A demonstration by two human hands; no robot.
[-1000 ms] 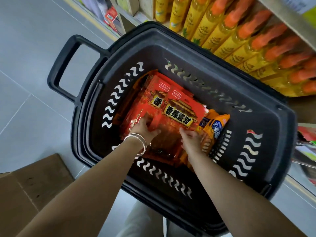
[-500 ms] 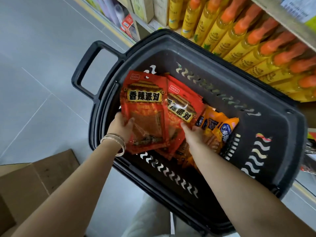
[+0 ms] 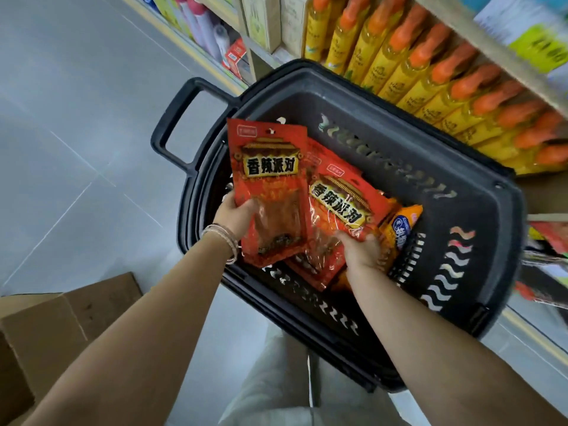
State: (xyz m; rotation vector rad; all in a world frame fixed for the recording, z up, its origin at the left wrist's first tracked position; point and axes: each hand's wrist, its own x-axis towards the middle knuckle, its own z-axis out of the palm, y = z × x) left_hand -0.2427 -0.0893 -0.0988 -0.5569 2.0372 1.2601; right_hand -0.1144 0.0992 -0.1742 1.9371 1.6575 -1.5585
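A black plastic shopping basket (image 3: 479,210) stands on the floor beside a shelf. My left hand (image 3: 235,215) grips a red snack packet (image 3: 270,179) by its left edge and holds it upright over the basket's left side. My right hand (image 3: 361,250) grips a second red snack packet (image 3: 341,207) at its lower edge, tilted inside the basket. More red packets lie under it. Orange-yellow packets (image 3: 399,226) lie to the right of my right hand.
A shelf row of yellow bottles with orange caps (image 3: 430,66) runs along the top right. Boxes (image 3: 264,20) stand further along the shelf. A cardboard box (image 3: 55,330) sits on the grey tiled floor at lower left. The basket's handle (image 3: 175,124) sticks out to the left.
My left hand has lifted one red packet out of the stack and raised it upright at the basket's left. My right hand has taken hold of the second red packet and tilted it up.
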